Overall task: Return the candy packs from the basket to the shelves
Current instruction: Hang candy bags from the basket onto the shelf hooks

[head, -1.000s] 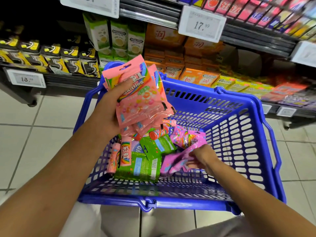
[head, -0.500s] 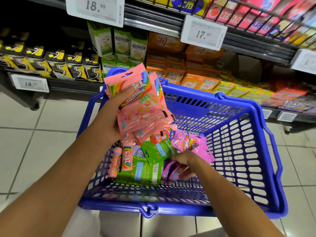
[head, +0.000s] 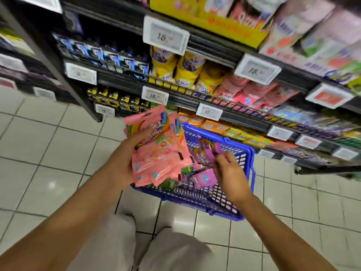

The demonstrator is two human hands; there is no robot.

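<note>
Candy packs gathered from the basket, shelving not yet begun.
The left hand [head: 125,163] clasped a stack of pink packs [head: 158,153] above the blue basket's [head: 248,159] left rim; the right hand [head: 228,169] pinched 1 purple pack [head: 207,153] over the basket. Next, I judged, came finding the matching shelves [head: 195,102].

Pale square floor tiles [head: 48,145] with dark joints are reflecting soft ceiling light. Far behind, dark shelves [head: 211,45] are carrying white price tags [head: 165,35], running from left to right.
</note>
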